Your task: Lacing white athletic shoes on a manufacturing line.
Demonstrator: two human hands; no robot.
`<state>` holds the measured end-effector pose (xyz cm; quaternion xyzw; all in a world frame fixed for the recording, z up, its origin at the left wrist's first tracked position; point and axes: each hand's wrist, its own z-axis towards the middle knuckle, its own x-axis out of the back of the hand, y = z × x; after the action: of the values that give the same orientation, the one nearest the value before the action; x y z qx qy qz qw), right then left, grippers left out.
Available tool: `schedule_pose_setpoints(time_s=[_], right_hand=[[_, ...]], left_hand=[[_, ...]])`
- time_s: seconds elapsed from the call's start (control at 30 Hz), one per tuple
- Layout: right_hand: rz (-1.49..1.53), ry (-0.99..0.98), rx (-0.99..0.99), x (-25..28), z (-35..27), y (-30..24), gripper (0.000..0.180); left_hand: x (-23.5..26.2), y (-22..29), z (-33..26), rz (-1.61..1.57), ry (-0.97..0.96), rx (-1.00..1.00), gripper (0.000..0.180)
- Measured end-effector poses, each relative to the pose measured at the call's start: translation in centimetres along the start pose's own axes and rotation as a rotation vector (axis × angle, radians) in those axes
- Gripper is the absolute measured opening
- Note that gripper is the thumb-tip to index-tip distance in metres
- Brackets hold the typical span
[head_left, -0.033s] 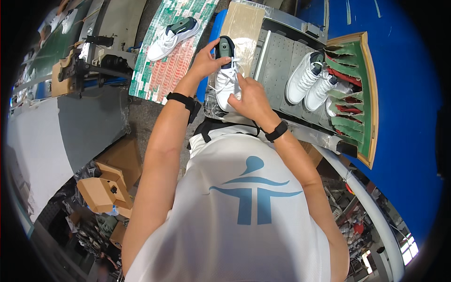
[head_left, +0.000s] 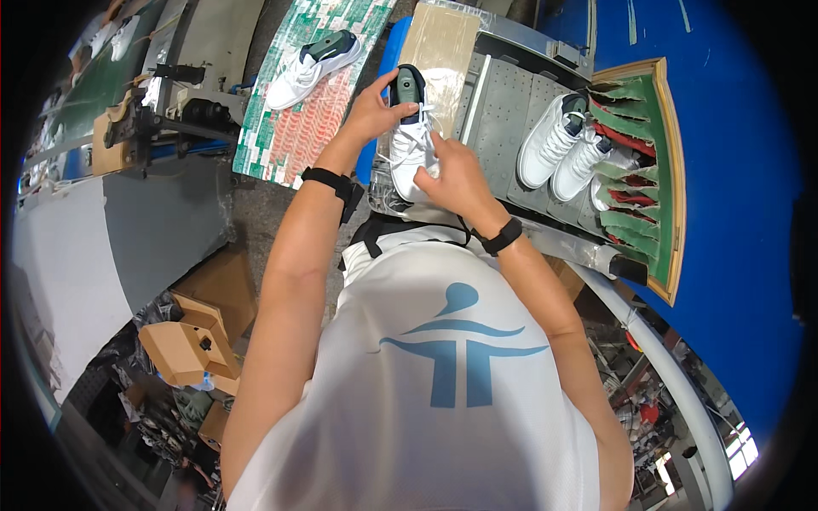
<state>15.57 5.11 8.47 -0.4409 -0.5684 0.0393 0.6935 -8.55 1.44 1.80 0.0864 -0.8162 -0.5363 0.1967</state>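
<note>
At twelve o'clock above my chest, my left hand (head_left: 375, 106) clasps the heel of a white sneaker (head_left: 411, 140), while my right hand (head_left: 452, 175) pinches its laces. Beneath lies a grey perforated worktable (head_left: 503, 102); a finished pair of sneakers (head_left: 562, 145) rests at two o'clock.

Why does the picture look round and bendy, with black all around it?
Head view: the fisheye lens bends straight edges, like the wooden-framed green tray, toward the rim, and black fills the corners. Light is bright and even; the white lace-up sneaker between the left hand and right hand looks sharp, while the rim is softer.
</note>
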Motion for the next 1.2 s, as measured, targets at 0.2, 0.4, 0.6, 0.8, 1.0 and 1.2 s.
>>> schedule_pose_setpoints(time_s=[0.2, 0.4, 0.6, 0.8, 1.0, 1.2], right_hand=[[0.207, 0.031, -0.045, -0.6, 0.7, 1.7, 0.071], [0.262, 0.030, -0.044, 0.0, 0.7, 1.1, 0.072], [-0.053, 0.001, 0.050, 0.0, -0.8, -0.3, 0.073], [0.040, -0.123, 0.047, 2.7, -4.2, -3.5, 0.073], [-0.069, -0.033, 0.175, 2.7, -1.6, -2.9, 0.076], [-0.059, -0.090, 0.163, -1.4, 1.2, -1.7, 0.077]], left_hand=[[0.1, -0.7, 0.3, 0.009, 0.000, -0.003, 0.092], [0.3, -0.3, 0.1, 0.007, -0.003, -0.003, 0.094], [0.2, 1.1, -0.5, -0.025, 0.001, 0.005, 0.094], [-0.1, -0.6, 0.2, 0.034, 0.091, -0.077, 0.094], [0.2, -2.1, 0.9, 0.074, 0.070, -0.065, 0.096], [-0.5, -2.2, 0.6, 0.070, 0.096, -0.087, 0.099]])
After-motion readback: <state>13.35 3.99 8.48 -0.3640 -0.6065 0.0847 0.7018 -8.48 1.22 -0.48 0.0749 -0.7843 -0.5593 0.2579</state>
